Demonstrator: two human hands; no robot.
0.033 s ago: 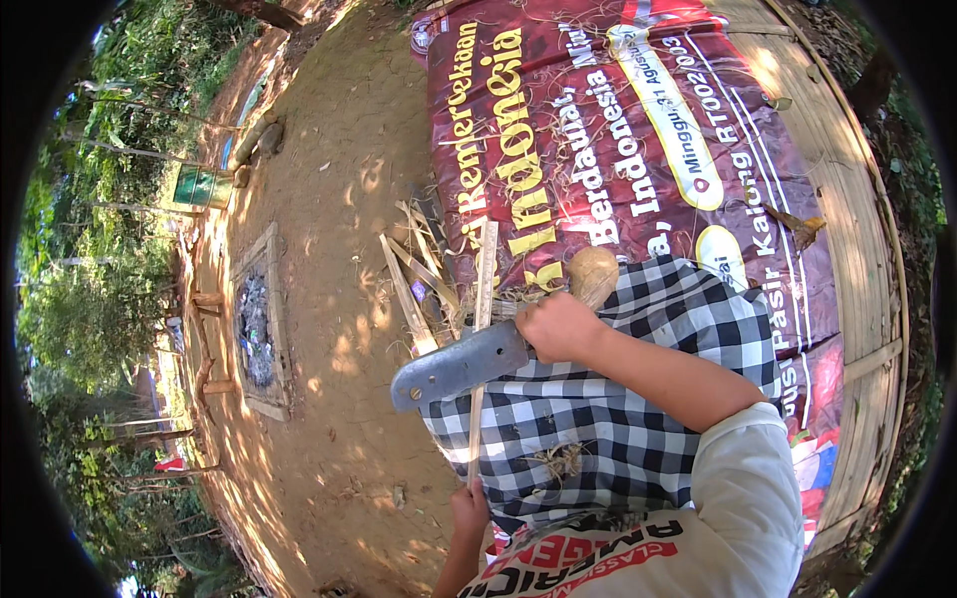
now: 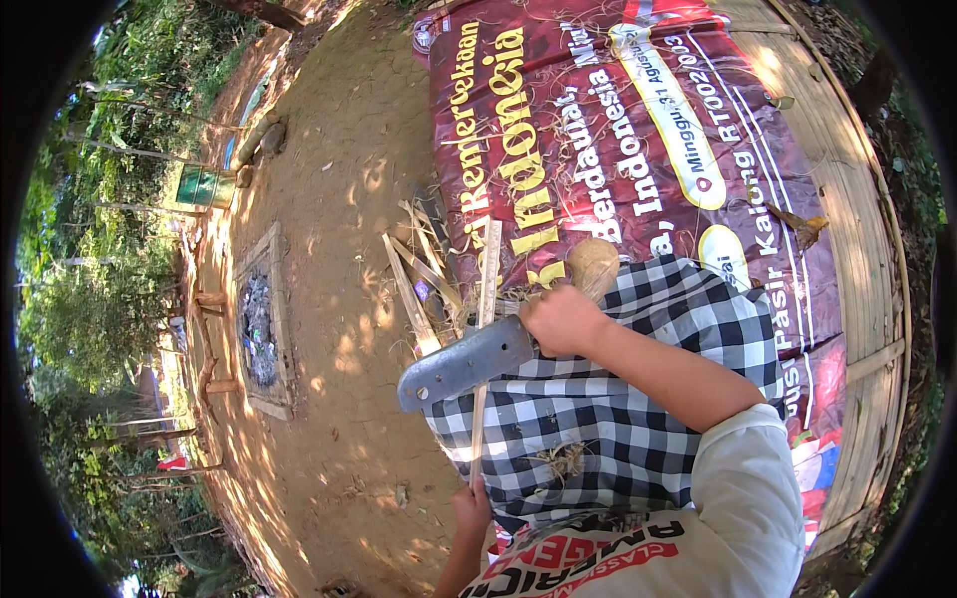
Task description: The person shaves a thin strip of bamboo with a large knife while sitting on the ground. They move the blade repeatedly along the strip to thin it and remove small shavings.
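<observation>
My right hand (image 2: 564, 321) is wrapped round the handle of a broad grey cleaver (image 2: 464, 367). A rounded wooden knob (image 2: 595, 265) shows just beyond that fist, seemingly the handle's end. The blade points left and lies across a long, pale bamboo strip (image 2: 489, 271), covering part of it. At the strip's near end, my left hand (image 2: 472, 506) grips it with closed fingers. Black-and-white checked cloth (image 2: 598, 399) spreads under the blade and my right forearm. More split strips (image 2: 411, 299) lie left of the held one, beside the far part of the strip.
A dark red printed banner (image 2: 558, 120), strewn with thin shavings, covers a bamboo platform (image 2: 865, 229). A small clump of shavings (image 2: 563, 460) rests on the cloth. Bare earth stretches left, with a framed ash pit (image 2: 257, 324) and a green container (image 2: 206, 185).
</observation>
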